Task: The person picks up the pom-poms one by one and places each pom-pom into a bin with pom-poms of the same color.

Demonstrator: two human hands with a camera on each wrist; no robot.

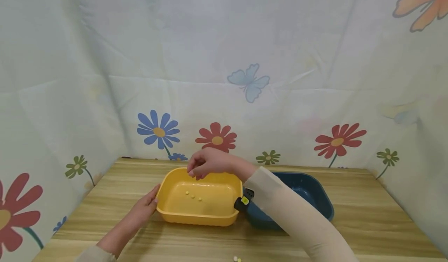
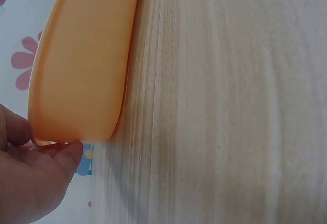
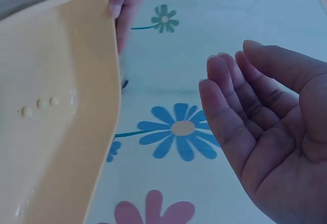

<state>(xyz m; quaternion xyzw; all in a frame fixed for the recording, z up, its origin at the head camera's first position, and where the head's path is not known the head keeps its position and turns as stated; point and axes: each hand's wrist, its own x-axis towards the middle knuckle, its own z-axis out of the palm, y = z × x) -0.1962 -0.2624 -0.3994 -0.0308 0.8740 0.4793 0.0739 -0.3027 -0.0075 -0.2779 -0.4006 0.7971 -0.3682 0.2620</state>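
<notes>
A yellow basin (image 1: 196, 220) stands on the wooden table. Three small pale-yellow pellets (image 1: 193, 196) lie on its floor, near the middle. My left hand (image 1: 144, 205) holds the basin's left end; in the left wrist view, thumb and fingers (image 2: 70, 155) pinch its rim. Over the far part of the basin hovers my right hand (image 1: 211, 162), palm turned inward. The right wrist view shows its fingers (image 3: 219, 106) loosely bent with nothing between them.
A dark blue basin (image 1: 323, 199) stands to the right of the yellow one, partly behind my right sleeve (image 1: 297, 211). Small white and yellow pellets (image 1: 235, 259) lie at the table's near edge. A flower-printed cloth (image 1: 196, 94) hangs behind the table (image 1: 371, 215) and along its sides.
</notes>
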